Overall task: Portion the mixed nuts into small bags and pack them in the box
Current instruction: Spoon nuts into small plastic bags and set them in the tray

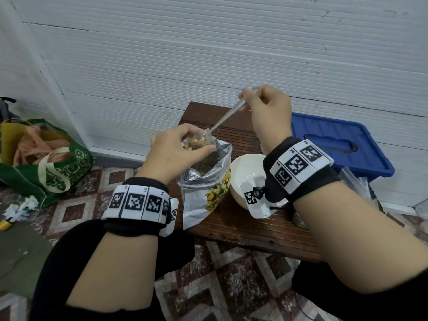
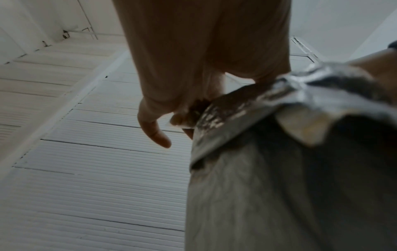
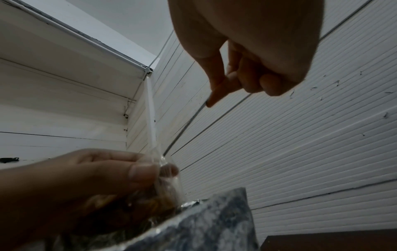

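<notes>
- Your left hand (image 1: 176,149) holds a small clear bag (image 1: 198,142) of mixed nuts, fingers curled round it, just above the open foil nut pouch (image 1: 209,181) on the desk (image 1: 250,230).
- Your right hand (image 1: 268,107) pinches the bag's stretched top strip (image 1: 228,119), raised up and to the right.
- A white bowl (image 1: 243,167) sits beside the pouch; the blue box (image 1: 335,144) lies behind, lid closed.

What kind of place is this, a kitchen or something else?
Probably a plain room at home, not a kitchen: the person works at a low wooden bench over a patterned tile floor, by a white panelled wall, with a green shopping bag nearby.
</notes>
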Demonstrator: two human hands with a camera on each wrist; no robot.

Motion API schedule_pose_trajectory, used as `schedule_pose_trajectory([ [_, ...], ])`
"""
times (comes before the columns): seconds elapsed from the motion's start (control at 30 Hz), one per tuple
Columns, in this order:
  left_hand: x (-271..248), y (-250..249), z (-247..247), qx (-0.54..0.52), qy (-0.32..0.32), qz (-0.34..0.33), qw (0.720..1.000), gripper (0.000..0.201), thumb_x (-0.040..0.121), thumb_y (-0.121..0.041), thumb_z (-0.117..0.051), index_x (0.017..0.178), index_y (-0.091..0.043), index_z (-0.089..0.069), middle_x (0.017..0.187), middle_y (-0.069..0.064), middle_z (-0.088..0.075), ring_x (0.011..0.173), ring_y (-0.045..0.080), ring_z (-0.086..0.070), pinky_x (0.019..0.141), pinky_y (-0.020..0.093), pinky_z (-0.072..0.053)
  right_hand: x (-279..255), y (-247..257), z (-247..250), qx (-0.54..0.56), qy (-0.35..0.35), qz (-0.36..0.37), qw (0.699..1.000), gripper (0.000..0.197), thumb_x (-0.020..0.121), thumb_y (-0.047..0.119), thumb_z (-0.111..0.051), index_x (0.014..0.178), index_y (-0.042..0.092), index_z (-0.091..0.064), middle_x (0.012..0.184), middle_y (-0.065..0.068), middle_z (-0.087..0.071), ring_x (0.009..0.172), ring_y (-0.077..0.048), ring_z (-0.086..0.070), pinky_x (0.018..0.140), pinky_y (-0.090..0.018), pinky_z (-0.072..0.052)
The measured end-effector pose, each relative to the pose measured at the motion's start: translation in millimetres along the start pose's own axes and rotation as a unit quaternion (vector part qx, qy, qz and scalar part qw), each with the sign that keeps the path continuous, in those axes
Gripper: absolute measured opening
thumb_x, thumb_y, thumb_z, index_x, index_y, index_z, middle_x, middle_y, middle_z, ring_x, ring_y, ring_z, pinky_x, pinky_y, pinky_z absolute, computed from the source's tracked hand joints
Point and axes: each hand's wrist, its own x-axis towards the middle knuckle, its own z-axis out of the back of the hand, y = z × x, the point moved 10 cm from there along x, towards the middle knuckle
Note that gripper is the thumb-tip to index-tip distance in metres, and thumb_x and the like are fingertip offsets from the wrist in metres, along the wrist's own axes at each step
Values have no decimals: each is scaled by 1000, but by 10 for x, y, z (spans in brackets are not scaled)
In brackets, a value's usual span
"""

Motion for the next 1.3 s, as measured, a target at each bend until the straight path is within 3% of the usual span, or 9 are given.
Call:
schedule_pose_trajectory([
  [0.13, 9, 2, 114, -33, -38, -5, 999, 23, 73, -40, -79, 87, -32, -63, 86, -21, -62, 85, -8, -56, 75, 14, -48, -53, 326, 62, 60, -4, 99, 993, 19, 93, 15, -59, 75, 18, -64, 77, 6, -68, 68, -8, -63, 74, -25, -54],
  [0.4, -9, 161, 262, -116, -60, 28, 991, 17, 74, -35, -79, 80, -30, -64, 83, -10, -68, 78, 2, -63, 66, 18, -49, -44, 335, 469, 113, -134, 111, 978, 21, 94, 13, -57, 75, 21, -63, 74, 9, -65, 63, -1, -61, 68, -22, -53],
  [0.53, -11, 209, 299, -129, -60, 33, 989, 16, 74, -34, -78, 80, -28, -64, 77, -10, -68, 65, -6, -61, 55, 10, -44, -32, 126, 566, 86, -176, 61, 979, 25, 94, 16, -56, 70, 25, -59, 73, 9, -65, 65, -6, -62, 72, -28, -55],
  [0.67, -13, 220, 261, -131, -40, 36, 990, 15, 76, -32, -77, 81, -27, -64, 78, -7, -68, 67, -2, -64, 55, 11, -49, -62, -56, 314, -26, -94, 47, 994, 21, 92, 24, -59, 74, 16, -63, 71, -8, -65, 64, -13, -56, 64, -25, -46],
  [0.77, 0, 236, 235, -111, -30, 38, 993, 17, 77, -35, -76, 85, -25, -65, 83, -5, -68, 73, -2, -63, 63, 12, -51, -201, -89, 8, -101, 4, 83, 991, 18, 92, 26, -61, 74, 20, -63, 60, 10, -55, 56, 2, -48, 55, -10, -36],
  [0.87, 17, 297, 233, -111, -30, 53, 992, 29, 75, -40, -76, 94, -20, -68, 91, -2, -70, 90, 9, -66, 77, 27, -55, -387, -122, -312, -175, 104, 146, 968, 16, 91, 27, -62, 86, 17, -73, 69, 5, -66, 74, -13, -54, 68, -26, -39],
  [1.0, 8, 287, 221, -107, -24, 56, 992, 34, 74, -43, -76, 97, -19, -68, 93, -3, -71, 92, 10, -66, 79, 29, -55, -629, -214, -628, -241, 205, 197, 928, 19, 89, 23, -64, 77, 11, -72, 64, -2, -63, 74, -20, -46, 66, -25, -23],
  [1.17, 4, 294, 220, -109, -25, 64, 992, 36, 73, -43, -76, 98, -19, -68, 94, -3, -71, 93, 10, -66, 81, 30, -55, -548, -302, -619, -190, 217, 110, 951, 26, 89, 21, -65, 73, 1, -66, 66, -16, -63, 65, -25, -53, 57, -27, -31],
  [1.3, -8, 273, 210, -122, -18, 65, 990, 31, 75, -40, -76, 96, -18, -69, 93, -2, -72, 92, 10, -67, 77, 29, -56, -458, -412, -521, -124, 168, 25, 978, 26, 88, 18, -65, 73, -3, -64, 73, -21, -66, 65, -33, -59, 66, -36, -49],
])
